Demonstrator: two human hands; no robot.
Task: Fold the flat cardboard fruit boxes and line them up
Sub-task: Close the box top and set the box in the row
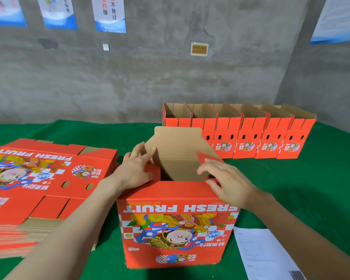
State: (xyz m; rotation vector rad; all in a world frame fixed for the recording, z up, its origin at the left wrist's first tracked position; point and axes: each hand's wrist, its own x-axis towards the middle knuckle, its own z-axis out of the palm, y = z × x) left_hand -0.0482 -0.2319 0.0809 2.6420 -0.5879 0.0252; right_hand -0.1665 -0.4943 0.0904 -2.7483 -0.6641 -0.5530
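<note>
A red "FRESH FRUIT" cardboard box point(176, 229) stands upside-down in front of me on the green table point(321, 188), its bottom flaps up and its brown inside showing. My left hand point(136, 168) lies on the left side flap with straight fingers pressing it inward. My right hand point(224, 182) presses on the red right side flap, fingers spread. The far brown flap point(178, 142) stands upright behind both hands. A thick stack of flat boxes point(38, 188) lies to the left. A row of several folded boxes point(251, 134) stands at the back right.
A white printed sheet point(265, 253) lies at the front right near the table edge. A grey concrete wall point(129, 77) with posters rises directly behind the table. Green cloth shows between the stack and the row.
</note>
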